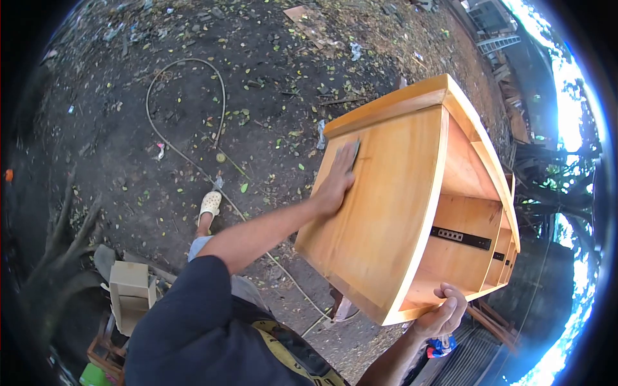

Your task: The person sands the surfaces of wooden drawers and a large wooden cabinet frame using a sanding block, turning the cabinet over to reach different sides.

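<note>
A light-wood cabinet (393, 199) stands tilted in view, its broad side panel facing me and its open compartments to the right. My left hand (336, 186) lies on that panel near its upper left, fingers together over a thin dark sheet (356, 153) whose edge shows beside the fingertips. At the cabinet's lower front corner, my right hand (444, 312) has its fingers curled at the wooden edge. Inside the compartments, a black metal drawer runner (460, 238) is fixed to the wood, with smaller black fittings farther along.
A thin hose (183, 154) loops over the leaf-strewn dirt ground. My foot in a pale clog (210, 203) is left of the cabinet. A cardboard box (129, 283) sits at lower left. A ladder (499, 44) lies at upper right, and corrugated sheeting (462, 367) is at lower right.
</note>
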A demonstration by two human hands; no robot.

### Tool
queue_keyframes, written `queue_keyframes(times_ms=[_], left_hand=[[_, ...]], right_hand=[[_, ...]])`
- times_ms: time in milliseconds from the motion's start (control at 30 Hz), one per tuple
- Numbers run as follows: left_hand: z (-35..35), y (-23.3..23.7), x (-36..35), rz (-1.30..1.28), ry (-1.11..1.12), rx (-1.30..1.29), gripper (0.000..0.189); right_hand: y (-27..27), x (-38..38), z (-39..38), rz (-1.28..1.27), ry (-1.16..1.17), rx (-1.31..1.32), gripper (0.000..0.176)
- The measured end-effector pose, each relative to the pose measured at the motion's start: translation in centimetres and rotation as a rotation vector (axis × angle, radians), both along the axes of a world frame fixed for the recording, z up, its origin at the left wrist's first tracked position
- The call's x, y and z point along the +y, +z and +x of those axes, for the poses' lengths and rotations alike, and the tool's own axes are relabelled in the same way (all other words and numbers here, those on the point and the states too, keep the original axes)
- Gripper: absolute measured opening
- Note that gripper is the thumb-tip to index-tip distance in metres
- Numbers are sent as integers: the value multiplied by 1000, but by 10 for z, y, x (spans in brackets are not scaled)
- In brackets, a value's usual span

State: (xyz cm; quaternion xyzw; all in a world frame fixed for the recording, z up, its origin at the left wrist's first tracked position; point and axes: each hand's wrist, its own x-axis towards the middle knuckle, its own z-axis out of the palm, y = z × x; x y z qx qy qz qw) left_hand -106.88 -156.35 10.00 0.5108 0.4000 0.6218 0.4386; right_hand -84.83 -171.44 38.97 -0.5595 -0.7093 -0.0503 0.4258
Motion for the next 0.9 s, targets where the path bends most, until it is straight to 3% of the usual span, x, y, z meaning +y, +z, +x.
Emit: queue_keyframes(times_ms=[167,267,333,500,600,667,833,900], left_hand=[[21,40,-212,-41,-119,28,86],[21,56,-232,-12,-136,-45,87],[16,55,-181,-33,-110,-9,87],[-9,45,24,-6,-14,2,78],[-9,42,36,46,16,-20,78],[-4,47,1,56,-13,-23,81],[19,79,-213,26,-143,24,88],[22,81,-227,38,-147,-1,88]], right_hand=[[1,2,-2,8,16,-39,33],[1,1,0,-3,44,-27,33],[1,1,-1,-8,45,2,32],[-1,2,5,13,50,-2,32],[0,5,2,37,40,4,31],[-1,1,1,41,16,2,31],[0,3,1,34,67,2,32],[0,1,0,30,43,4,32]])
